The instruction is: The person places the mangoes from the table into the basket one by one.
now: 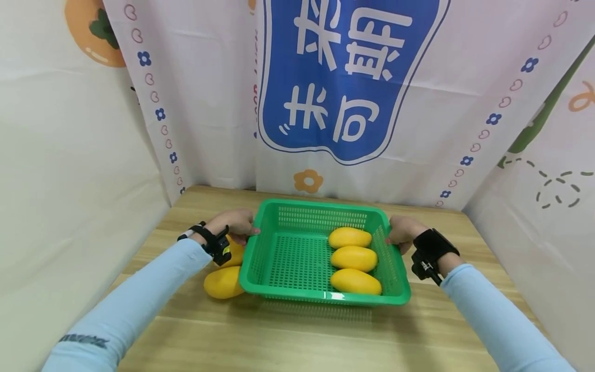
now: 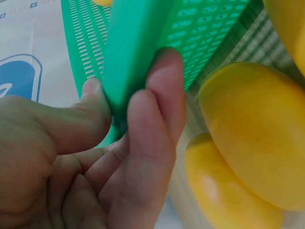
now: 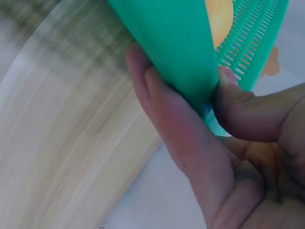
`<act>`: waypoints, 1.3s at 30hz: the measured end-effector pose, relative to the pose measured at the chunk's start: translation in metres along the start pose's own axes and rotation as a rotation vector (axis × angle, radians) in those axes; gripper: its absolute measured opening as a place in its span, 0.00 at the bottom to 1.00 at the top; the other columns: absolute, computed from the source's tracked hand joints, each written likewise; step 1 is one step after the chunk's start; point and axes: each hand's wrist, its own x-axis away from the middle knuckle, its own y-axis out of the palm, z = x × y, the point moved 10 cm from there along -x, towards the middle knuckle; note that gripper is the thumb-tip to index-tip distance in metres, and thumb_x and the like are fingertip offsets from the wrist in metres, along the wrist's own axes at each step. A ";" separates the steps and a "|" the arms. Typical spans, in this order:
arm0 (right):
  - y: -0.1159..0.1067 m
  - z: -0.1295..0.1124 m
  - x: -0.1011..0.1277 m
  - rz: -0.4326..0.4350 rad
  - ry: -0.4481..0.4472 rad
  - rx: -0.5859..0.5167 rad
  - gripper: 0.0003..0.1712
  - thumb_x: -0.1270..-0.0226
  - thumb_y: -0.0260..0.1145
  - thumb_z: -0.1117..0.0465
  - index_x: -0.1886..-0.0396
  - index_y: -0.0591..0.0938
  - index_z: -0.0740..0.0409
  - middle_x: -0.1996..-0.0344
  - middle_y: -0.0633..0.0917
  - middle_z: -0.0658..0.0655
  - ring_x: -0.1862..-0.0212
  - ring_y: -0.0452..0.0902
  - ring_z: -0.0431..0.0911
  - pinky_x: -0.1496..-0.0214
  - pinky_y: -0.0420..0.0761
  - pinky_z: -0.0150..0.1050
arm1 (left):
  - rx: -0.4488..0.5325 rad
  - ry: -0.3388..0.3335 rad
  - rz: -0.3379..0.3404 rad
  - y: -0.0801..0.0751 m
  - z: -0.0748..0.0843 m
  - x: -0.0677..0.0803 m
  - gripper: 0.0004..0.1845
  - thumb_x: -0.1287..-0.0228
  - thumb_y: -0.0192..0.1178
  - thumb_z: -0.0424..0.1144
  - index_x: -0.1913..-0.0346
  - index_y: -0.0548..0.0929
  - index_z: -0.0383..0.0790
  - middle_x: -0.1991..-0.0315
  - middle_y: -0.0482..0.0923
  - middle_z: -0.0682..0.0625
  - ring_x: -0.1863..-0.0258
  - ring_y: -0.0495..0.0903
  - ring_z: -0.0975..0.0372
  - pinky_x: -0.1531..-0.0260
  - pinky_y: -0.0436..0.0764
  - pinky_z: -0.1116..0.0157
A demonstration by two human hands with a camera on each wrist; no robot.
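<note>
A green plastic basket (image 1: pixel 297 295) with slotted walls is held between both hands, apparently raised off the table, with its shadow below. Three yellow mangoes (image 1: pixel 355 258) lie in a column along its right side. My left hand (image 1: pixel 234 225) grips the left rim; in the left wrist view the thumb is on the inner side and the fingers curl under the outer side. On the opposite rim, my right hand (image 1: pixel 405 231) pinches in the same way. More mangoes (image 2: pixel 257 133) lie on the table beside the basket's left side, partly hidden by the left hand and basket.
The wooden table (image 1: pixel 297 341) extends under and in front of the basket. A printed cloth (image 1: pixel 223 103) with a blue sign hangs behind the table's far edge. White cloth walls (image 1: pixel 69 181) stand at both sides. Each wrist carries a strapped camera (image 1: pixel 425 263).
</note>
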 end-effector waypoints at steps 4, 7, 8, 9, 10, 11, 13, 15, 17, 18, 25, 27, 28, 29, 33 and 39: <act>0.004 0.002 0.000 -0.005 0.005 -0.022 0.06 0.28 0.60 0.69 0.58 0.73 0.71 0.70 0.77 0.58 0.75 0.79 0.42 0.68 0.88 0.37 | 0.052 -0.002 0.003 -0.005 -0.001 0.001 0.11 0.25 0.54 0.35 0.60 0.82 0.29 0.72 0.83 0.45 0.79 0.82 0.63 0.74 0.84 0.70; 0.004 0.002 0.000 -0.013 -0.001 -0.032 0.05 0.27 0.60 0.69 0.61 0.74 0.69 0.73 0.76 0.56 0.77 0.75 0.41 0.69 0.87 0.35 | 0.098 0.002 0.051 -0.018 -0.004 0.003 0.10 0.25 0.52 0.31 0.56 0.79 0.25 0.69 0.82 0.42 0.76 0.83 0.61 0.72 0.84 0.70; 0.004 0.002 0.000 -0.012 -0.002 -0.034 0.05 0.27 0.60 0.68 0.62 0.75 0.68 0.74 0.75 0.55 0.78 0.74 0.40 0.69 0.87 0.35 | 0.107 0.008 0.075 -0.023 -0.005 0.003 0.09 0.25 0.52 0.30 0.56 0.78 0.25 0.68 0.81 0.41 0.76 0.82 0.60 0.72 0.84 0.70; 0.003 0.003 0.000 -0.009 -0.002 -0.035 0.05 0.27 0.60 0.68 0.63 0.75 0.67 0.75 0.75 0.54 0.79 0.73 0.40 0.70 0.86 0.34 | 0.105 0.018 0.101 -0.029 -0.006 0.004 0.08 0.25 0.52 0.30 0.57 0.77 0.25 0.68 0.81 0.40 0.75 0.83 0.59 0.72 0.84 0.70; 0.001 0.002 0.001 -0.005 -0.005 -0.038 0.05 0.27 0.60 0.68 0.64 0.75 0.67 0.76 0.75 0.54 0.79 0.73 0.40 0.70 0.86 0.35 | 0.096 0.029 0.134 -0.035 -0.006 0.005 0.08 0.26 0.52 0.29 0.58 0.77 0.25 0.68 0.81 0.39 0.74 0.83 0.57 0.73 0.84 0.70; 0.000 0.002 0.002 -0.001 -0.006 -0.039 0.05 0.27 0.60 0.69 0.64 0.76 0.67 0.76 0.75 0.54 0.79 0.72 0.40 0.70 0.86 0.34 | 0.082 0.036 0.165 -0.041 -0.007 0.006 0.08 0.26 0.52 0.29 0.60 0.77 0.25 0.68 0.81 0.39 0.74 0.84 0.56 0.72 0.85 0.69; -0.002 0.003 0.004 0.007 -0.004 -0.041 0.05 0.28 0.60 0.69 0.63 0.75 0.68 0.75 0.76 0.55 0.78 0.74 0.41 0.70 0.87 0.35 | 0.055 0.041 0.210 -0.050 -0.012 0.008 0.09 0.25 0.52 0.30 0.62 0.77 0.26 0.68 0.82 0.39 0.71 0.85 0.54 0.69 0.86 0.66; 0.000 0.003 0.006 0.007 -0.001 -0.046 0.05 0.28 0.60 0.70 0.61 0.75 0.70 0.73 0.78 0.57 0.77 0.78 0.42 0.69 0.88 0.36 | 0.022 0.042 0.246 -0.054 -0.018 0.008 0.10 0.25 0.53 0.32 0.65 0.78 0.28 0.68 0.83 0.39 0.70 0.85 0.53 0.65 0.87 0.64; 0.002 0.004 0.006 0.005 0.005 -0.048 0.06 0.28 0.61 0.70 0.59 0.76 0.71 0.71 0.79 0.58 0.75 0.80 0.43 0.68 0.88 0.37 | -0.014 0.045 0.283 -0.056 -0.025 0.007 0.11 0.26 0.54 0.33 0.66 0.80 0.29 0.69 0.84 0.41 0.70 0.84 0.55 0.65 0.86 0.63; 0.003 0.005 0.006 0.007 0.005 -0.049 0.06 0.28 0.61 0.70 0.59 0.75 0.71 0.70 0.79 0.59 0.75 0.81 0.43 0.68 0.88 0.37 | -0.027 0.045 0.304 -0.058 -0.027 0.007 0.12 0.26 0.55 0.34 0.67 0.81 0.30 0.70 0.84 0.43 0.71 0.83 0.57 0.67 0.85 0.64; 0.002 0.001 0.003 0.010 -0.003 -0.050 0.06 0.28 0.60 0.70 0.59 0.74 0.71 0.69 0.78 0.60 0.74 0.80 0.43 0.69 0.87 0.36 | -0.102 0.092 0.394 -0.064 -0.034 0.005 0.13 0.29 0.59 0.38 0.74 0.79 0.38 0.77 0.73 0.52 0.77 0.67 0.62 0.75 0.68 0.69; 0.001 0.001 0.002 0.013 -0.003 -0.042 0.06 0.28 0.60 0.70 0.60 0.75 0.72 0.69 0.78 0.60 0.75 0.80 0.43 0.70 0.87 0.36 | -0.118 0.107 0.383 -0.063 -0.035 0.003 0.11 0.29 0.59 0.38 0.69 0.80 0.36 0.74 0.76 0.48 0.73 0.72 0.59 0.70 0.72 0.66; 0.001 0.001 0.001 0.014 -0.004 -0.041 0.06 0.28 0.60 0.70 0.59 0.75 0.72 0.69 0.78 0.60 0.75 0.80 0.43 0.69 0.87 0.36 | -0.122 0.113 0.373 -0.062 -0.036 0.003 0.10 0.29 0.59 0.39 0.65 0.82 0.35 0.70 0.79 0.46 0.70 0.74 0.57 0.67 0.76 0.64; 0.000 0.001 0.001 0.015 -0.003 -0.043 0.06 0.28 0.60 0.70 0.59 0.75 0.72 0.69 0.78 0.60 0.74 0.80 0.44 0.69 0.88 0.36 | -0.124 0.115 0.363 -0.061 -0.037 0.002 0.10 0.28 0.59 0.39 0.61 0.82 0.34 0.65 0.81 0.44 0.66 0.77 0.55 0.63 0.78 0.61; 0.002 0.002 0.002 0.000 0.004 -0.047 0.06 0.27 0.60 0.69 0.59 0.76 0.71 0.68 0.79 0.60 0.73 0.82 0.44 0.67 0.88 0.37 | -0.116 0.119 0.312 -0.055 -0.046 -0.002 0.18 0.28 0.59 0.42 0.47 0.80 0.29 0.49 0.81 0.34 0.51 0.80 0.47 0.48 0.81 0.49; 0.001 0.000 0.004 0.000 -0.002 -0.019 0.06 0.28 0.61 0.68 0.61 0.78 0.70 0.70 0.82 0.59 0.74 0.83 0.43 0.67 0.88 0.37 | -0.087 0.100 0.243 -0.046 -0.057 -0.009 0.30 0.30 0.61 0.47 0.37 0.73 0.25 0.39 0.74 0.29 0.40 0.74 0.40 0.38 0.75 0.43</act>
